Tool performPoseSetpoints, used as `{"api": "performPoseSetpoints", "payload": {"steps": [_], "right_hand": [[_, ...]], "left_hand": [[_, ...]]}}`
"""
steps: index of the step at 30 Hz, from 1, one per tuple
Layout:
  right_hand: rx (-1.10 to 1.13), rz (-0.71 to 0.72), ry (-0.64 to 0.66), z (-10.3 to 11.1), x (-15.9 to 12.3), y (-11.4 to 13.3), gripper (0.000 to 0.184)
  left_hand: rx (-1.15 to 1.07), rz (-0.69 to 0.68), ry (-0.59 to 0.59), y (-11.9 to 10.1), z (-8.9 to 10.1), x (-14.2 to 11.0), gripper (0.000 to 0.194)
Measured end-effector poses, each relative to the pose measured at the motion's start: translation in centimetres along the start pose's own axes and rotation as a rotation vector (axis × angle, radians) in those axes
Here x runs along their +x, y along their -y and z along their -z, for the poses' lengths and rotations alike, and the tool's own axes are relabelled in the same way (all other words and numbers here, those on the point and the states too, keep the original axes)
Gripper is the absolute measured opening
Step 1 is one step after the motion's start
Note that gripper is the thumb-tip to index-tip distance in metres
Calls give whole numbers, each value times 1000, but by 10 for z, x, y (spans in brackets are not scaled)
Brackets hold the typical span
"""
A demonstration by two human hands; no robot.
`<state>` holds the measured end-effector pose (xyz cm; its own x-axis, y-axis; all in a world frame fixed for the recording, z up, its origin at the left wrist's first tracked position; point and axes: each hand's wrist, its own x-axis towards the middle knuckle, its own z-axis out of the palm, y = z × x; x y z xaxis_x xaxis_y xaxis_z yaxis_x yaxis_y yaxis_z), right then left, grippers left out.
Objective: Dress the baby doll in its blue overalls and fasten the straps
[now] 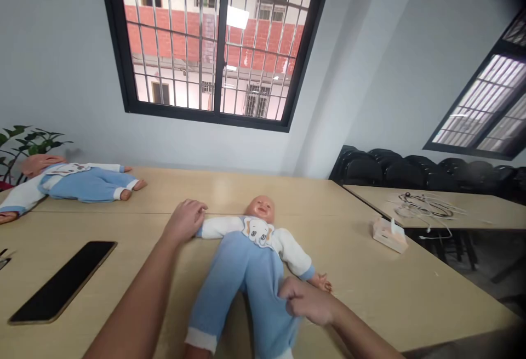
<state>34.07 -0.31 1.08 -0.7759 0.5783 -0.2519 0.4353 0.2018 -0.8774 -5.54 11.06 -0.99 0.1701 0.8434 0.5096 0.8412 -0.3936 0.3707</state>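
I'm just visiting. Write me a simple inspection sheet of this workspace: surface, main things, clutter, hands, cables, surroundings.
Surface: pale wooden-looking table.
Main things: doll on its back, in a white top and blue trousers.
Clutter: second doll, dark flat-screened device, tissue box.
Hands: left hand at the doll's sleeve end; right hand pinching a trouser leg.
Cables: tangle on the neighbouring table, partly over its edge.
Surroundings: barred window, plant, black chairs.

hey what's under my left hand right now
The nearer doll has its white sleeve ending at your left hand, with a blue cuff showing. Whatever lies past the cuff is covered by your hand.
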Motion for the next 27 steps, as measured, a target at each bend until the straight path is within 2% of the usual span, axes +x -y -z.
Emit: {"api": "performPoseSetpoints", "payload": {"steps": [5,9,11,13,15,16,17,19,21,25,27], "right_hand": [[27,-106,5,17,-24,5,35],[9,-44,7,42,-22,26,39],[-46,38,-85,55,-1,42,45],[-162,96,-244,65,34,57,44],[-340,147,-393,70,78,68,32],[-446,180,-419,71,100,71,22],[-542,209,-395,71,121,74,16],[-691,181,-309,70,156,76,20],[-760,135,-241,70,179,76,20],[-784,109,-178,74,194,73,11],[-790,101,-137,78,194,73,13]], "left_hand": [[-84,-132,191,-55,-17,8,37],[-196,-231,313,-81,-31,7,46],[-216,-246,351,-86,-35,7,47],[-211,-224,348,-86,-38,6,45],[-197,-187,326,-82,-39,5,40],[-186,-161,311,-80,-40,4,36],[-173,-133,299,-77,-40,4,33],[-149,-87,285,-70,-39,3,27],[-145,-65,295,-63,-38,3,26],[-233,-96,346,-52,-32,4,26],[-292,-104,361,-51,-30,5,26]]}}
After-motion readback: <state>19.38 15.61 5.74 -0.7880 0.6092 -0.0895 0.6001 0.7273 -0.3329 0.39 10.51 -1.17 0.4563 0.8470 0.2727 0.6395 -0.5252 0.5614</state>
